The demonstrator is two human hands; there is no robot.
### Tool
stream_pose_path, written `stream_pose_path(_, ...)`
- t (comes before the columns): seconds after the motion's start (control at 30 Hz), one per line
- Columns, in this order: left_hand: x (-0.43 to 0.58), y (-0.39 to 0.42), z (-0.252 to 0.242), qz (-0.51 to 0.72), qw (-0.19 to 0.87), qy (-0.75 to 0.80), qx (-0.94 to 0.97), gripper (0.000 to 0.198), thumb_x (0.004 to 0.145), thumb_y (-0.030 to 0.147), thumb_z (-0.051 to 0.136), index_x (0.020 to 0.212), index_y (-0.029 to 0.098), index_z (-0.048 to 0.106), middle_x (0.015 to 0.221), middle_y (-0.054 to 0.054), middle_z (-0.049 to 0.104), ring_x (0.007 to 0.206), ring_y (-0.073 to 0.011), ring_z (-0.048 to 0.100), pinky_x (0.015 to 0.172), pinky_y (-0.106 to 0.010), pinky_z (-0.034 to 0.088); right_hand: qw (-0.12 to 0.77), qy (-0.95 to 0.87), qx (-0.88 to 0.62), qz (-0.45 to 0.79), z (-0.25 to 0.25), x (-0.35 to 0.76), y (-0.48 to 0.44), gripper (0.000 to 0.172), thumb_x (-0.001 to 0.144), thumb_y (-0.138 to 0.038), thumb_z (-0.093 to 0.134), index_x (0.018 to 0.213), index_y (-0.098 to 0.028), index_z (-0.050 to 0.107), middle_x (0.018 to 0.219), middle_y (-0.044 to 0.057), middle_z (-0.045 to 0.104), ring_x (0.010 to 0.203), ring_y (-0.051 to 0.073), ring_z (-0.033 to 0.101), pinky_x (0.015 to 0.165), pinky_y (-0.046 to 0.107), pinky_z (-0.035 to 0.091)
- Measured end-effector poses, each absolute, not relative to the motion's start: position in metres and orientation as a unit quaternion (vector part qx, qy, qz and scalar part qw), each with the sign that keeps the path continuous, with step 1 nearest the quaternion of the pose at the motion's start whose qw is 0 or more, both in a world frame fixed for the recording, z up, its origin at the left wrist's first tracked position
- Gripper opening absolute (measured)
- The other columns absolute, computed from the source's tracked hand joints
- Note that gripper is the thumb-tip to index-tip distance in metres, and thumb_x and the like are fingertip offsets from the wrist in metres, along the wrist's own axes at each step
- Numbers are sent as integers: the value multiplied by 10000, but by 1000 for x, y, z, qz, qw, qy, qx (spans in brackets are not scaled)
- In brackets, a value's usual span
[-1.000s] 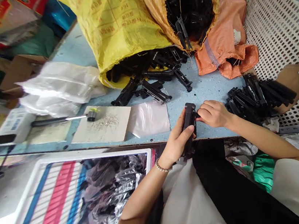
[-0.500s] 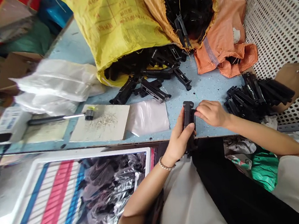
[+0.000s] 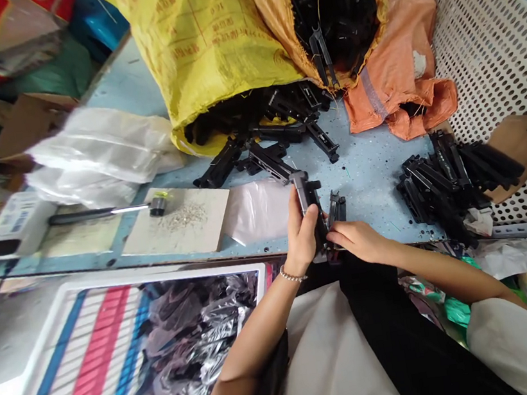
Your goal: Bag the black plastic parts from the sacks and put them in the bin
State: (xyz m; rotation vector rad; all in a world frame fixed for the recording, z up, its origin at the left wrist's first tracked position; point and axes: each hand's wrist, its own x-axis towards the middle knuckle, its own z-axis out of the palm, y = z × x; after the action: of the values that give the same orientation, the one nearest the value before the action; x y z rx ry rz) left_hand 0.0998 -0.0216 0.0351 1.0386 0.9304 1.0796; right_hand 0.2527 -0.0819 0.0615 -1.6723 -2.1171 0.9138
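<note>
At the near edge of the speckled blue tabletop (image 3: 373, 183), the left hand (image 3: 302, 236) wraps a long, black, block-shaped plastic piece (image 3: 306, 193), thumb pressed along it; a firm, unmoving hold suits. Just right, the right hand (image 3: 362, 240) has curled fingertips at a narrow, black, slotted part (image 3: 336, 206); whether they pinch it, I cannot tell. Best align both pieces before applying pressure.
</note>
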Motion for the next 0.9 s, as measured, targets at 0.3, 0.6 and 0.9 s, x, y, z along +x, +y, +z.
stream_pose_path(0.3,111,-11,-22,267,326,553,719,363,943,317,528,1256,172,643,1272,-171,610,1161,-341,542,984,-540,452,172,-633,-753,48,26,304,114,474,957,-313,540,1359,-73,468,1335,250,549,1212,354,518,988,441,413)
stream_pose_path(0.6,116,12,-5,475,511,432,571,720,966,482,509,1575,301,171,1442,-136,471,1236,-238,548,1046,-437,461,287,-703,-648,62,24,276,11,459,1011,-365,400,1426,-168,398,1218,187,589,1081,331,525,952,512,444)
stream_pose_path(0.9,118,-30,73,355,787,323,388,475,886,581,612,1139,180,583,726,-5,601,610,-137,565,559,-255,480,297,-797,-525,-35,70,305,-25,524,975,-667,297,1062,-240,588,990,120,584,921,297,486,848,474,380)
